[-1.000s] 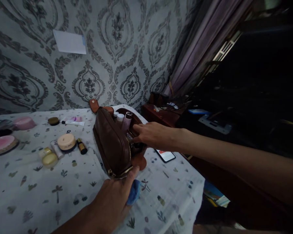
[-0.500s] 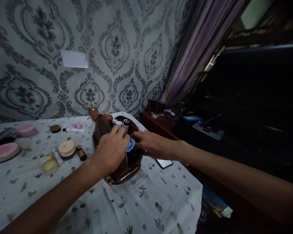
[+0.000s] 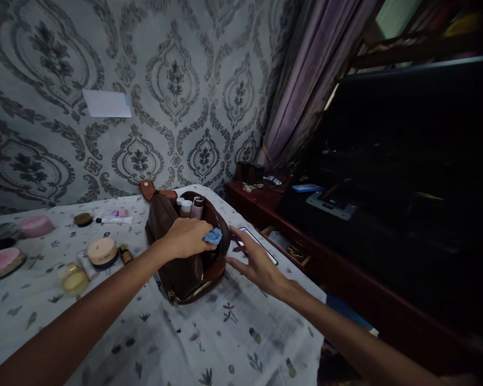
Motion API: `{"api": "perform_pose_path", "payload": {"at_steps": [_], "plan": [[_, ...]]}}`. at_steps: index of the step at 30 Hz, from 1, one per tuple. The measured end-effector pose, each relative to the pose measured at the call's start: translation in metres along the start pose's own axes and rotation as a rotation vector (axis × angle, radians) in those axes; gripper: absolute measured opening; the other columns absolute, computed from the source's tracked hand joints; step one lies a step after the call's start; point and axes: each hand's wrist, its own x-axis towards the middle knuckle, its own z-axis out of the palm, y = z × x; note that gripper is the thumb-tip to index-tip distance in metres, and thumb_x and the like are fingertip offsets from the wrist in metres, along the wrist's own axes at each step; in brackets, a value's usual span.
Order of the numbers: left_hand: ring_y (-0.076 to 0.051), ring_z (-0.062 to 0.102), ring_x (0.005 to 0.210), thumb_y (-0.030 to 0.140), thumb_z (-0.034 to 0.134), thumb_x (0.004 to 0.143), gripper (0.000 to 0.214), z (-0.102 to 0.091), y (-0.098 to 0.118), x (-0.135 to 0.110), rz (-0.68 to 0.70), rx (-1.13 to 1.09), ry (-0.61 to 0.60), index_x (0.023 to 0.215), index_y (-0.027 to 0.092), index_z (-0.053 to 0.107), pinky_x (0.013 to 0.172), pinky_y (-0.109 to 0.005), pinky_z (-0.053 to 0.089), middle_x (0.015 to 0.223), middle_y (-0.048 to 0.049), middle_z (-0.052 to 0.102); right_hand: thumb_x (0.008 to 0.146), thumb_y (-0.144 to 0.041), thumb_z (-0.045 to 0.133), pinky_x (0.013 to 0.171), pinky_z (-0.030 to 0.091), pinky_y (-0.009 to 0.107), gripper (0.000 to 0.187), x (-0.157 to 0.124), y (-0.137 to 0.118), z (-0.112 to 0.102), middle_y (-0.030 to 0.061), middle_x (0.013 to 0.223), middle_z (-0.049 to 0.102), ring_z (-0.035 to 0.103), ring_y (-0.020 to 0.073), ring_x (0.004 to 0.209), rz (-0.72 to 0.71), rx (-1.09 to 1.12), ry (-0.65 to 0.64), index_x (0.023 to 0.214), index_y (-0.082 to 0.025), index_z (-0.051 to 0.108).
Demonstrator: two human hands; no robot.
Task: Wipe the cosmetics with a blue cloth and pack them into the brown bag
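Observation:
A brown zippered pouch stands unzipped on the patterned cloth, with several capped bottles upright at its far end. Over its opening, my left hand pinches a crumpled light-blue piece, perhaps cloth or a scrunchie. My right hand is at the pouch's right side, fingers spread and apart, the fingertips close to the pouch wall. Nothing shows in that hand. Just behind its fingers lies a phone with a lit screen. The inside of the pouch is dark and partly covered by my left hand.
On the left of the cloth lie a beige round compact, a yellow-lidded jar, a small dark bottle, a white tube and pink round cases. A dark red cabinet with a partly open drawer borders the right.
My right hand has come out of the pouch to its right side and opened. My left hand still holds the blue piece over the opening. The view has shifted slightly right.

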Motion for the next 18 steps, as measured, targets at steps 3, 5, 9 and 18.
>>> {"api": "perform_pose_path", "payload": {"at_steps": [3,5,9,18], "plan": [[-0.031,0.069,0.103,0.052,0.059,0.086,0.033,0.000,0.003,-0.001,-0.007,-0.016,0.004,0.099,0.023,0.067,0.078,-0.034,0.051,0.105,-0.0084,0.075,0.090,-0.030,0.059,0.089,0.058,0.044,0.069,-0.003,-0.004,0.018,0.0139,0.138,0.053,0.057,0.0267,0.121,0.073,0.208,0.017,0.151,-0.029,0.025],[-0.030,0.069,0.104,0.049,0.059,0.087,0.030,0.001,0.005,-0.001,-0.011,-0.020,0.022,0.101,0.024,0.066,0.079,-0.034,0.051,0.106,-0.0079,0.074,0.091,-0.029,0.057,0.090,0.058,0.043,0.068,-0.003,-0.008,0.024,0.0134,0.137,0.054,0.058,0.0253,0.120,0.102,0.268,0.049,0.151,-0.028,0.026],[-0.028,0.069,0.103,0.045,0.059,0.088,0.025,0.003,0.007,0.001,-0.035,-0.006,0.033,0.103,0.025,0.065,0.080,-0.032,0.050,0.108,-0.0072,0.074,0.090,-0.030,0.057,0.090,0.057,0.044,0.068,-0.004,-0.011,0.028,0.0141,0.140,0.051,0.056,0.0255,0.120,0.123,0.331,0.069,0.150,-0.027,0.026],[-0.028,0.066,0.108,0.044,0.065,0.081,0.042,-0.003,-0.006,0.005,0.009,-0.026,-0.075,0.118,0.024,0.059,0.082,-0.032,0.048,0.114,-0.0061,0.071,0.092,-0.034,0.056,0.094,0.054,0.044,0.067,-0.009,-0.009,0.029,0.0145,0.143,0.047,0.050,0.0264,0.129,0.124,0.351,0.074,0.150,-0.027,0.025]]}}
